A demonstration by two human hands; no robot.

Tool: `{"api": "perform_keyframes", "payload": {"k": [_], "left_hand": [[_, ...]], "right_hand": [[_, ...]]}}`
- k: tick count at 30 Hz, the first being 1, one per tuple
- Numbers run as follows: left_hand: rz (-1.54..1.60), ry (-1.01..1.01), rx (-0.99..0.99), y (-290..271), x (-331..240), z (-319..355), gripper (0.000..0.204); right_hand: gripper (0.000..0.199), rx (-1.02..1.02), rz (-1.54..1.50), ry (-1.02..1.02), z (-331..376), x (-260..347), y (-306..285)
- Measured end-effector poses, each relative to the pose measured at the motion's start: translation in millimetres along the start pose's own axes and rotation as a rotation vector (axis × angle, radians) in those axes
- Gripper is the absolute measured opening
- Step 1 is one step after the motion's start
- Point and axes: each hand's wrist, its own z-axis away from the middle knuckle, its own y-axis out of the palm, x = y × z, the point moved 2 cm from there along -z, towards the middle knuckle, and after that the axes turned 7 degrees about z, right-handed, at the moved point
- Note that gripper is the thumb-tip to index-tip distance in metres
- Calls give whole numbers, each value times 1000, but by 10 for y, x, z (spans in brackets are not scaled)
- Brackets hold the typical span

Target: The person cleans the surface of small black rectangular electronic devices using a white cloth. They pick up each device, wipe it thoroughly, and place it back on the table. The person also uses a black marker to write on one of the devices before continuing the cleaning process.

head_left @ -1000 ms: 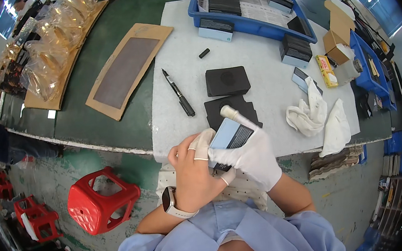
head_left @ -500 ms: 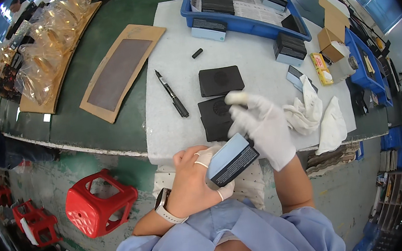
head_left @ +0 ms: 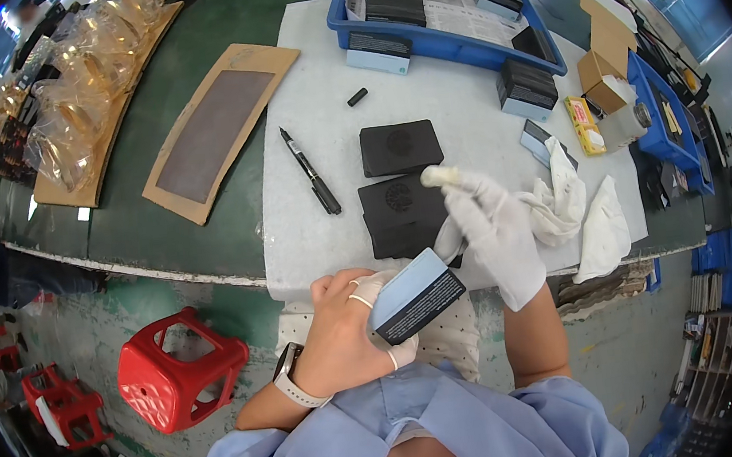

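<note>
The left hand (head_left: 344,320), with pale covers on some fingers and a watch (head_left: 287,363) at the wrist, has its grip closed around a light blue and black box (head_left: 418,294), which is tilted in front of the person, near the front edge of the surface (head_left: 229,24). The right hand (head_left: 493,235), in a white glove, has its grip released, fingers parted and partly bent, just beyond the box and beside some overlapping black flat pieces (head_left: 400,216). Past these lies another black flat piece (head_left: 400,147) with a round mark. To the left on the white sheet (head_left: 302,257) is an uncapped black pen (head_left: 311,172), well apart from its cap (head_left: 358,97). Farther back stands a blue tray (head_left: 464,56); at right lie 2 white cloths (head_left: 601,230) near a yellow packet (head_left: 584,125). A red stool (head_left: 176,373) stands on the floor at left.
</note>
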Motion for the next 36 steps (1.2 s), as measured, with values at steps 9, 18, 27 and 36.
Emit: {"api": "perform_keyframes", "payload": {"k": [9, 18, 27, 36], "left_hand": [[-364, -33, -395, -59, 194, 47, 98], [-191, -46, -384, -34, 127, -23, 121], [-68, 64, -205, -54, 142, 18, 110], [-73, 28, -158, -83, 115, 32, 109]], "right_hand": [[41, -268, -11, -182, 44, -124, 208], [79, 101, -99, 29, 187, -109, 468], [57, 2, -105, -45, 66, -166, 399], [72, -106, 38, -66, 93, -44, 151]]}}
